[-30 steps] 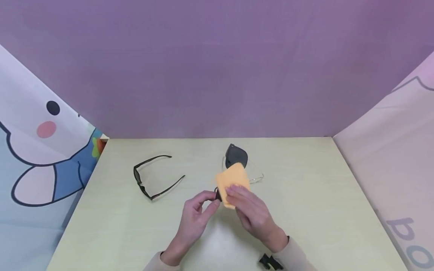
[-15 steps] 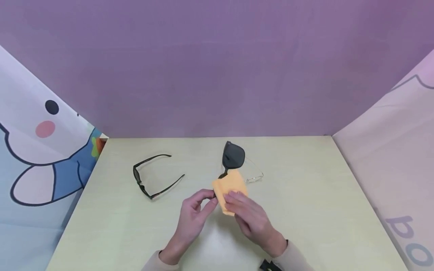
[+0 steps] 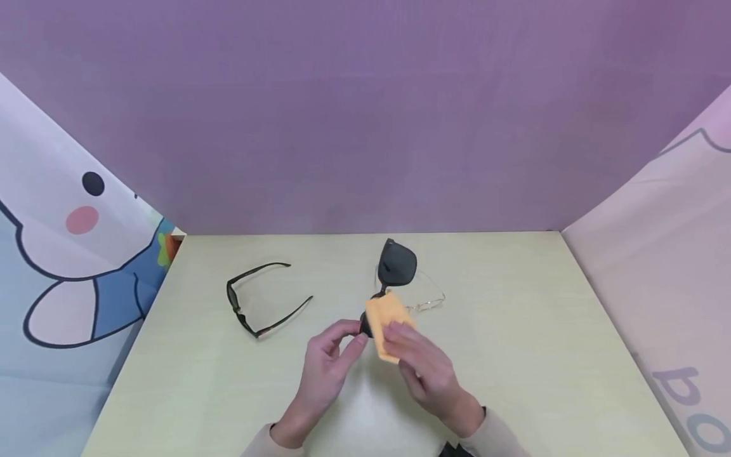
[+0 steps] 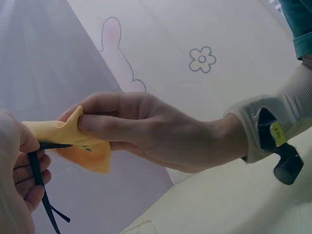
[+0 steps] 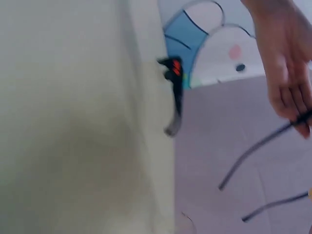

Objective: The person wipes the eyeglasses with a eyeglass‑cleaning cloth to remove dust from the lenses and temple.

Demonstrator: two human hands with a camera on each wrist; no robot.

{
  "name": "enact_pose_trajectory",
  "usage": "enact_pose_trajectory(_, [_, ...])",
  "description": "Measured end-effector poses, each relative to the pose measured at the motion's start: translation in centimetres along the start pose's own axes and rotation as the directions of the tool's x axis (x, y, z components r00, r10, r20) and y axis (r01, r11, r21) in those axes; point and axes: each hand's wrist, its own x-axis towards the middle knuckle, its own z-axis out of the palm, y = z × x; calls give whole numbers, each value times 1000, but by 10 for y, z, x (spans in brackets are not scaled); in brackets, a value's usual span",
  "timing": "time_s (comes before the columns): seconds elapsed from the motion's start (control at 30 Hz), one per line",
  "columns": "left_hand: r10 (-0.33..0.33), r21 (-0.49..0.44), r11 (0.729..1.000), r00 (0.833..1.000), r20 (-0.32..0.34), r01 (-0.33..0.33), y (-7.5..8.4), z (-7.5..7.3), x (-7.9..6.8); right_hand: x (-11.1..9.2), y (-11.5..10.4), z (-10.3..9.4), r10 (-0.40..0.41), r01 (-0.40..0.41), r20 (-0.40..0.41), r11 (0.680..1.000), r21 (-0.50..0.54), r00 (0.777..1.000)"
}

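A pair of black sunglasses (image 3: 398,263) is held up over the table, one dark lens pointing away from me. My left hand (image 3: 330,365) pinches its near end between thumb and fingers. A folded yellow-orange cloth (image 3: 387,317) is in my right hand (image 3: 429,374), wrapped over the near lens, most of which it hides. In the left wrist view the thumb and fingers of the right hand (image 4: 141,126) squeeze the cloth (image 4: 92,158) around the frame. Both temples (image 5: 263,144) stick out unfolded in the right wrist view, beside the left hand (image 5: 290,68).
Another black pair of glasses (image 3: 240,317) lies with temples spread on the left of the pale table (image 3: 542,330). Thin wire-framed glasses (image 3: 429,305) lie behind the cloth, partly hidden. A black device (image 3: 454,450) is by the right cuff. Printed fabric stands along both sides.
The cloth has slid down from the far lens toward the near lens and shifted slightly back and forth, baring the far lens and bridge. The left hand keeps its pinch nearly in place.
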Motion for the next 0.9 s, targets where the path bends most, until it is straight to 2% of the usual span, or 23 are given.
enact_pose_trajectory(0.1, [2, 11, 1000, 1000, -3, -1, -2, -2, 0, 1, -6, 1, -33, 32, 34, 999, 35, 999])
enact_pose_trajectory(0.17, [-10, 9, 1000, 1000, 3, 10, -3, -3, -1, 4, -5, -1, -27, 27, 8, 996, 81, 1000])
enact_pose_trajectory(0.27, [-43, 6, 999, 999, 22, 43, -4, -3, -3, 10, 3, -6, 27, -4, -134, 986, 169, 991])
enact_pose_trajectory(0.33, [-68, 9, 998, 997, 26, 68, -4, -3, -5, 16, 9, -11, 112, -58, -280, 979, 195, 954])
enact_pose_trajectory(0.37, [-78, 14, 997, 997, 26, 78, -4, -3, -6, 19, 12, -15, 177, -108, -347, 972, 209, 921])
enact_pose_trajectory(0.4, [-87, 19, 996, 996, 24, 86, -4, -4, -6, 22, 14, -20, 248, -173, -407, 962, 214, 879])
enact_pose_trajectory(0.43, [-95, 23, 995, 995, 21, 95, -4, -4, -7, 25, 16, -25, 326, -256, -457, 944, 210, 828])
enact_pose_trajectory(0.5, [-100, 27, 995, 995, 15, 99, -5, -4, -8, 31, 19, -35, 461, -425, -529, 883, 198, 712])
enact_pose_trajectory(0.57, [-102, 24, 995, 995, 16, 102, -6, -4, -9, 35, 22, -43, 560, -560, -572, 804, 201, 600])
enact_pose_trajectory(0.6, [-101, 18, 995, 995, 18, 101, -7, -4, -10, 36, 24, -46, 581, -602, -593, 775, 193, 557])
enact_pose_trajectory(0.63, [-95, 13, 995, 995, 23, 94, -7, -4, -10, 37, 25, -47, 590, -628, -612, 756, 188, 527])
enact_pose_trajectory(0.67, [-84, 7, 996, 996, 31, 84, -8, -3, -10, 38, 27, -47, 582, -631, -628, 755, 180, 517])
enact_pose_trajectory(0.7, [-72, 1, 997, 997, 40, 72, -8, -3, -11, 38, 28, -46, 567, -618, -634, 767, 172, 526])
enact_pose_trajectory(0.73, [-59, -6, 998, 997, 53, 59, -8, -2, -11, 37, 30, -44, 535, -583, -630, 797, 156, 563])
enact_pose_trajectory(0.77, [-50, -12, 999, 996, 68, 51, -8, -1, -11, 35, 31, -41, 496, -535, -602, 835, 132, 626])
enact_pose_trajectory(0.83, [-27, -14, 999, 995, 98, 29, -8, 0, -11, 32, 33, -34, 419, -444, -479, 894, 66, 771])
enact_pose_trajectory(0.87, [-19, -12, 1000, 994, 112, 20, -7, 1, -11, 30, 33, -31, 385, -404, -393, 914, 37, 835])
enact_pose_trajectory(0.9, [-22, -9, 1000, 992, 123, 24, -7, 2, -11, 28, 34, -29, 361, -372, -298, 928, 20, 884])
